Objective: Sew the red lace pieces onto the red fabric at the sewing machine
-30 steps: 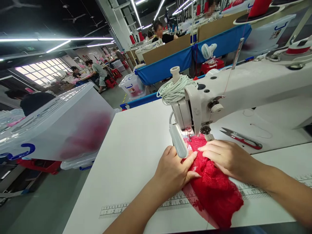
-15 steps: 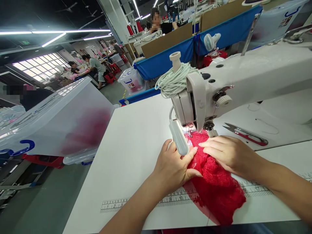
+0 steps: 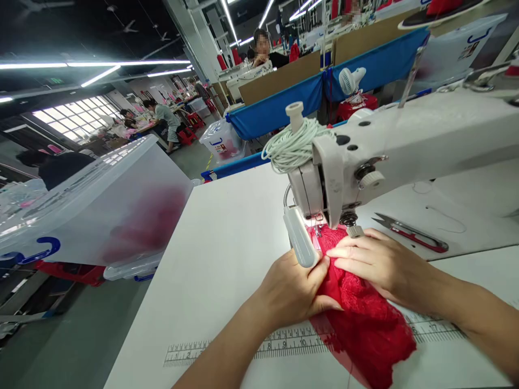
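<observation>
Red lace fabric (image 3: 365, 319) lies bunched under the needle end of a white sewing machine (image 3: 421, 135) and trails toward the table's front edge. My left hand (image 3: 294, 286) holds the fabric's left side, its index fingertip against the cloth and the thumb stretched across it. A small pale lamp (image 3: 300, 237) on the machine covers some of its fingers. On the right side, my right hand (image 3: 375, 265) grips the lace with its fingers together, their tips almost touching the left index finger. The presser foot (image 3: 317, 231) stands just beyond both hands.
Red-handled thread snips (image 3: 413, 232) lie right of the machine head. A printed ruler (image 3: 284, 346) runs along the white table (image 3: 227, 232). Large translucent bins (image 3: 133, 200) stand at left. Pale cord (image 3: 294, 146) is coiled on the machine. Other people work farther back.
The view has shifted slightly, so the table and machine appear lower. My left fingers have drawn in closer beneath the lamp, and both hands' fingertips are nearer each other on the fabric.
</observation>
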The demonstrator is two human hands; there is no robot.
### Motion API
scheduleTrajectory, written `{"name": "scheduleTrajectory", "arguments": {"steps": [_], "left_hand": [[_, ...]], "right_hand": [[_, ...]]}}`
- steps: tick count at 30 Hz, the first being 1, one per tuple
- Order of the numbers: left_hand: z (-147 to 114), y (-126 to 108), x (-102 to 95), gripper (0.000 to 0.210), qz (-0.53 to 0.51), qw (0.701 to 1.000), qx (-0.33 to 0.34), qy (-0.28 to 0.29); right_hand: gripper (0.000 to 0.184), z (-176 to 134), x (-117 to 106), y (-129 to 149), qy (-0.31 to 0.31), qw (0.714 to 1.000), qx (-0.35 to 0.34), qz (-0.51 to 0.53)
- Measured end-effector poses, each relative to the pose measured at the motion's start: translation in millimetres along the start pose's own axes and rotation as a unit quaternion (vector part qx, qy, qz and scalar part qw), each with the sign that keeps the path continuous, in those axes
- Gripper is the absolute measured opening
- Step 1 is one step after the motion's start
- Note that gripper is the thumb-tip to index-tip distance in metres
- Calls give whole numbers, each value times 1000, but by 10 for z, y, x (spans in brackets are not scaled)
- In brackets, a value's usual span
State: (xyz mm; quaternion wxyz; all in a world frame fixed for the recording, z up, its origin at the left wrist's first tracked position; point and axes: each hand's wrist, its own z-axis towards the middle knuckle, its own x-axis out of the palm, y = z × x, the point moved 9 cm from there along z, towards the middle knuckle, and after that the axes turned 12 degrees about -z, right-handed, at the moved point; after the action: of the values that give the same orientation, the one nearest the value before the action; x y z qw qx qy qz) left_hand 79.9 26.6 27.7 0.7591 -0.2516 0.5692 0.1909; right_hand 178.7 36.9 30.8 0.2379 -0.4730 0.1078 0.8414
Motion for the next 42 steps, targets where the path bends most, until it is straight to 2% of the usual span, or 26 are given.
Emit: {"name": "scheduleTrajectory", "arguments": {"steps": [5,15,20,23,30,37,42], "left_hand": [[5,28,7,75,7,999,-41,12],[-54,-62,7,72,41,999,-15,-22],[-52,-73,24,76,57,998,-24,-15],[-52,-62,23,79,65,997,-34,-13],[-55,-34,-29,90,55,996,-44,-54],[-45,8,-30,89,63,995,-46,-67],[-53,87,6,82,59,995,-58,-54]], "right_hand": [[36,-9,-52,16,-19,1000,10,-2],[38,-36,-20,-16,-22,999,12,-22],[38,-37,-18,-12,-29,999,7,-21],[39,-37,-17,-7,-32,999,9,-25],[38,5,-50,-7,-37,999,-2,-36],[37,20,3,-72,-36,999,11,-39],[37,48,-9,-107,-43,997,12,-59]]}}
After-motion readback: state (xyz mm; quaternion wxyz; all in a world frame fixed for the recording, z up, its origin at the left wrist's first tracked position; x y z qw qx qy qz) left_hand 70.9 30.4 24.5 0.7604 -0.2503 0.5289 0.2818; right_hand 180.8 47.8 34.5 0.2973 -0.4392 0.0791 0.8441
